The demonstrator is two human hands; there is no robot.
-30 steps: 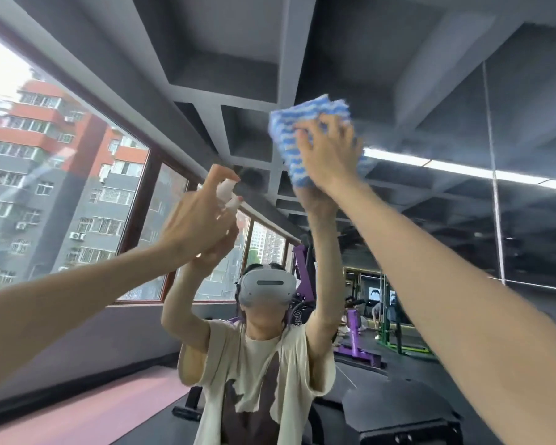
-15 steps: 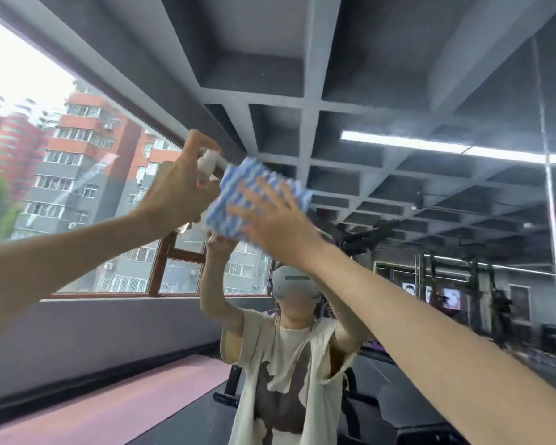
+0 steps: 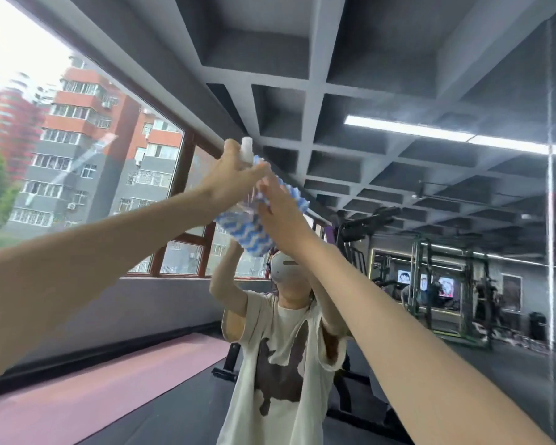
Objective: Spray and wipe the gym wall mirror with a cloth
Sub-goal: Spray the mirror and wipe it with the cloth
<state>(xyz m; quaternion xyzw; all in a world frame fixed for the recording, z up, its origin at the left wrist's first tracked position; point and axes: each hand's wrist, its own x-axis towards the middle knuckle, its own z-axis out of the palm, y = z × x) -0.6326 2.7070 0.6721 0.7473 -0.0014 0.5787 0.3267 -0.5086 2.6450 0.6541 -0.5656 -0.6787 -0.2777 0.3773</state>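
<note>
The mirror (image 3: 398, 226) fills the view, a wall of clear reflective glass with one thin vertical seam (image 3: 551, 252) near its right edge. The cloth (image 3: 247, 232), white with wavy blue stripes, lies bunched flat against the mirror around its middle, under the straight fingers of the right hand (image 3: 280, 213). The spray bottle (image 3: 247, 150) stands upright close to the mirror, just above and left of the cloth. Only its white top shows clearly; the left hand (image 3: 235, 178) grips the rest.

No legible text, label, brand, number or sign anywhere in view.
</note>
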